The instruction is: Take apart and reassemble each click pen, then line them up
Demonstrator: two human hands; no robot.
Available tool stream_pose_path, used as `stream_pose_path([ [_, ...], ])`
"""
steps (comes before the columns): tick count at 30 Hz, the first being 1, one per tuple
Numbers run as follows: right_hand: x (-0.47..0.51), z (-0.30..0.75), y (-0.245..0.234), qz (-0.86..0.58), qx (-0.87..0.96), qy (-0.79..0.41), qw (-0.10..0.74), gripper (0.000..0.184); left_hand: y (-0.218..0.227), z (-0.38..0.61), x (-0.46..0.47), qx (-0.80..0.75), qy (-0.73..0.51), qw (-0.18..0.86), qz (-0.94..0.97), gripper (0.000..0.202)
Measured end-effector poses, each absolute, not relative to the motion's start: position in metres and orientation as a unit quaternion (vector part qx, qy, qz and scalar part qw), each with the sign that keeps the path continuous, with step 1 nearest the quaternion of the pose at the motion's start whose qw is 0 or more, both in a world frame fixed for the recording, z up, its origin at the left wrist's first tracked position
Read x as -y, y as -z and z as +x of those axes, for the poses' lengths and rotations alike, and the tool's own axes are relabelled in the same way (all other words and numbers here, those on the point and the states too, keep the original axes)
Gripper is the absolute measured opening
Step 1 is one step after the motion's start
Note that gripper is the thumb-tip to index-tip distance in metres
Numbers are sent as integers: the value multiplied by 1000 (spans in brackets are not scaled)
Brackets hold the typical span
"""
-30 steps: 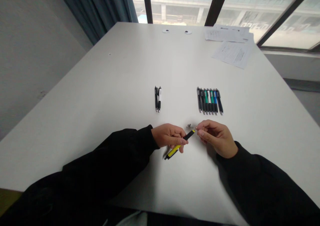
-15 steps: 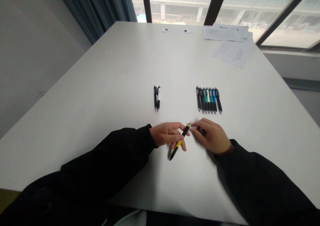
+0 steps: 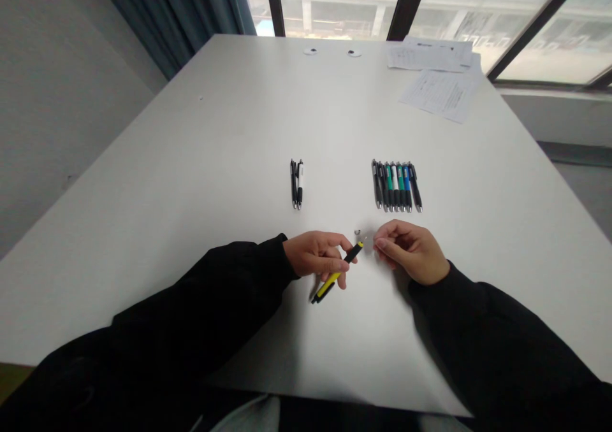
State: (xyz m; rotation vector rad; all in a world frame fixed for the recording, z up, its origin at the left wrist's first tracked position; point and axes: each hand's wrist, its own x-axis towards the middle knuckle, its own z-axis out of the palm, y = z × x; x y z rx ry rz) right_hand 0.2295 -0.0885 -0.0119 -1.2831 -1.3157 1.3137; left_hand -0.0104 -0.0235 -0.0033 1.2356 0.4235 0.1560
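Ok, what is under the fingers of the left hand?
The left hand holds a yellow and black pen. The fingers cover the pen's middle, so that part cannot be seen; both pen ends show.

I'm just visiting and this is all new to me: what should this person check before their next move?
Yellow-and-black plastic pen held in the left hand: ok.
Right hand apart from the pen: ok.
Small round metal part lying on the white table, just beyond the pen's tip: ok.
Anything pinched in the right hand: cannot tell.
Slim click pens, a small group and a larger multicoloured group, away from both hands: ok.
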Motion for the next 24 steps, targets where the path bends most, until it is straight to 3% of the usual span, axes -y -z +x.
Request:
stream_pose_path([
  [9,83,228,8,-416,394,-632,522,17,4,-10,22,-193,-53,773,602,46],
  [24,82,230,10,-418,402,-642,502,20,-1,-11,22,-207,-42,770,602,47],
])
